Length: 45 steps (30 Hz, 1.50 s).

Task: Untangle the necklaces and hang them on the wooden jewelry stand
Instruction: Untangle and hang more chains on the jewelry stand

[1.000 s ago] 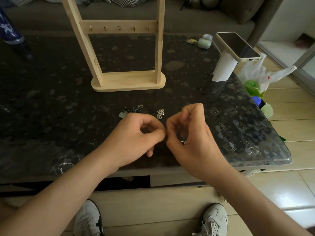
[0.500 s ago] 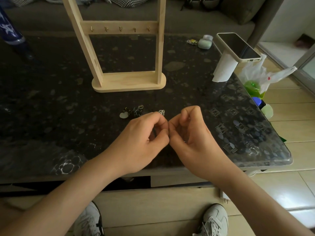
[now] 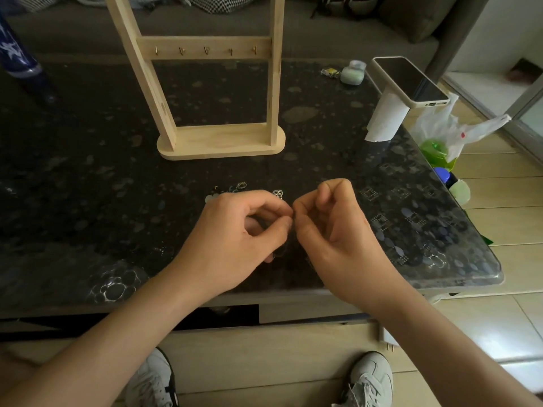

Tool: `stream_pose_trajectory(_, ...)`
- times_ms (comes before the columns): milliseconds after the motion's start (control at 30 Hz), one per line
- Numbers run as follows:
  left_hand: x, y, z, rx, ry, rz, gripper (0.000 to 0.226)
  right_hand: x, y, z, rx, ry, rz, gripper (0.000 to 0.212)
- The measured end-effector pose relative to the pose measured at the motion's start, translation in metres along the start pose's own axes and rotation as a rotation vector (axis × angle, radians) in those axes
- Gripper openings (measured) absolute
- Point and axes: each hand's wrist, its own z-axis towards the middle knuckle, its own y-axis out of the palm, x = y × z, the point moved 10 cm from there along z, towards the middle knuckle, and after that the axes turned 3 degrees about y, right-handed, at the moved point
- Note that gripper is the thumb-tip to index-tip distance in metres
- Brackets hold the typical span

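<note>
L hand (image 3: 235,239): thumb + index pinching the strand (image 3: 280,251), other fingers curled under.
R hand (image 3: 335,230): same deal, thumb + index nipping it, tips touching my L fingertips.
what changed: a sec ago there was a gap btw the hands. Now the tips are butted together and both hands have slid a bit fwd.
meaning: imo I'm picking at one knot now, not pulling anything apart yet.
strand: super fine, mostly hidden by my fingers. Only a dark loop shows under the L hand, so can't tell how knotted it is.
necklaces (image 3: 232,189): pendants heaped on the table (image 3: 88,171) just past my L knuckles, silver charm (image 3: 277,193) beside them.
stand (image 3: 220,142): further back, upright, hooks (image 3: 205,49) all bare, so nothing hung yet.
</note>
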Motion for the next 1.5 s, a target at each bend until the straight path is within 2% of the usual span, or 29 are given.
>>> stream_pose_trajectory(233, 0.002, 0.0, 0.002, -0.016, 0.019, -0.019, 0.003, -0.008, -0.003, -0.001, 0.023, -0.032, -0.032, 0.028)
stream_pose_trajectory(467, 0.007, -0.003, 0.0, 0.031, 0.031, -0.019, 0.007, -0.01, -0.002, -0.001, 0.023, -0.047, -0.088, 0.029)
stream_pose_trajectory(667, 0.004, 0.0, 0.001, 0.013, 0.013, 0.059, 0.002, -0.011, -0.001, -0.001, 0.032, -0.039, -0.109, 0.028)
stream_pose_trajectory(800, 0.004, -0.001, 0.0, 0.045, 0.024, 0.013, 0.014, -0.011, -0.004, 0.0, 0.044, -0.043, -0.075, 0.027)
stream_pose_trajectory(967, 0.005, 0.001, -0.001, 0.043, 0.015, 0.0, 0.003, -0.01, -0.002, 0.001, 0.027, -0.037, -0.02, 0.027)
stream_pose_trajectory(1167, 0.008, -0.006, -0.001, 0.084, 0.05, 0.003, 0.011, -0.009, -0.003, 0.002, 0.034, -0.027, 0.03, 0.028)
stream_pose_trajectory(1367, 0.009, -0.003, 0.001, 0.048, 0.052, 0.024, 0.006, -0.01, -0.001, 0.001, 0.013, -0.032, 0.067, 0.026)
stream_pose_trajectory(1500, 0.003, 0.003, 0.0, 0.007, -0.004, -0.044, 0.008, -0.012, 0.003, 0.0, -0.026, -0.035, 0.091, 0.024)
